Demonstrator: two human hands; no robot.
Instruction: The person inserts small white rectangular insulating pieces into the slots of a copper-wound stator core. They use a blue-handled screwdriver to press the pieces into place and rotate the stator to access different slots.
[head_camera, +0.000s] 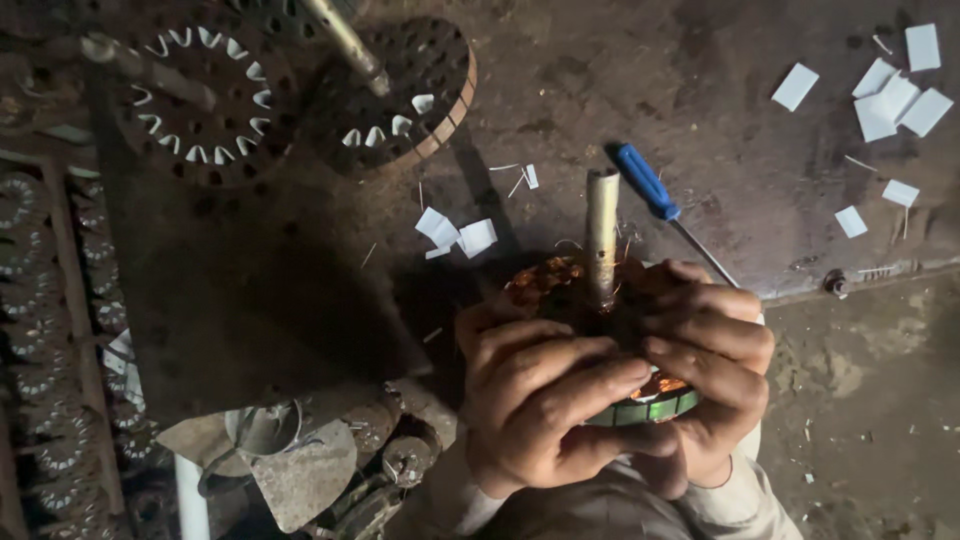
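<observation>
1. The person holds a round motor stator (640, 400) in the lower middle of the frame. It has copper wire coils on top and a green band around its edge.
2. A metal shaft (601, 238) sticks straight up from the middle of it.
3. The left hand (545, 410) lies over the near side of the stator. Its fingers are bent and pressed down on the copper coils.
4. The right hand (715, 370) wraps the right side. Its fingers are curled close together and clamped on the rim and the top.
5. I think the stator is heavy, because it looks like a stack of steel with lots of copper. It is hard and stiff and will not bend.
6. The thin copper wire looks easy to scratch or snap, so the coils are the weak part.
7. The best place to grab looks like the green rim or the shaft, not the wire.
8. A blue-handled screwdriver (648, 184) lies on the dark floor just above the right hand.
9. Small white paper slips (893, 98) lie scattered in the upper right, and a few more (455, 233) sit left of the shaft.
10. Two bare stator cores (395, 95) with white slips in their slots stand in the upper left.
</observation>
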